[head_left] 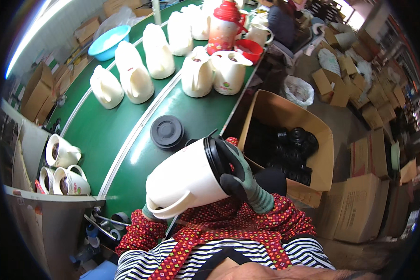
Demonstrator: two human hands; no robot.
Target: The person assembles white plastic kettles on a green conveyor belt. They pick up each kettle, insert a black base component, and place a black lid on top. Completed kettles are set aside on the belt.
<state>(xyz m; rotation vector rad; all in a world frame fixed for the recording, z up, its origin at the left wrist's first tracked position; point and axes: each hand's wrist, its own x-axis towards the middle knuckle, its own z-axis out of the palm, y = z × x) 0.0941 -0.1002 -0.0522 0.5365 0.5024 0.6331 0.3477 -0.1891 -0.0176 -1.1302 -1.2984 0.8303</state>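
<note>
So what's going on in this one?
A white jug is held tilted on its side. The wearer's gloved right hand grips the black part at one end; the left hand, mostly hidden, is at the other. A round black piece lies on the green table, where other white jugs stand; right of it sits a cardboard box of black parts.

The cream-white, smooth handled jug (184, 176) near the centre had a black round collar (214, 161), and the knitted glove (262, 198) on the right hand (242, 179) was grey-green and black. Red cloth sleeves (291, 217) bore small multicoloured diamonds, the striped top (308, 250) black and white. The flat work surface (102, 135) was green, the far-left round basin (109, 43) light blue, the tall far flask (224, 30) red.
</note>
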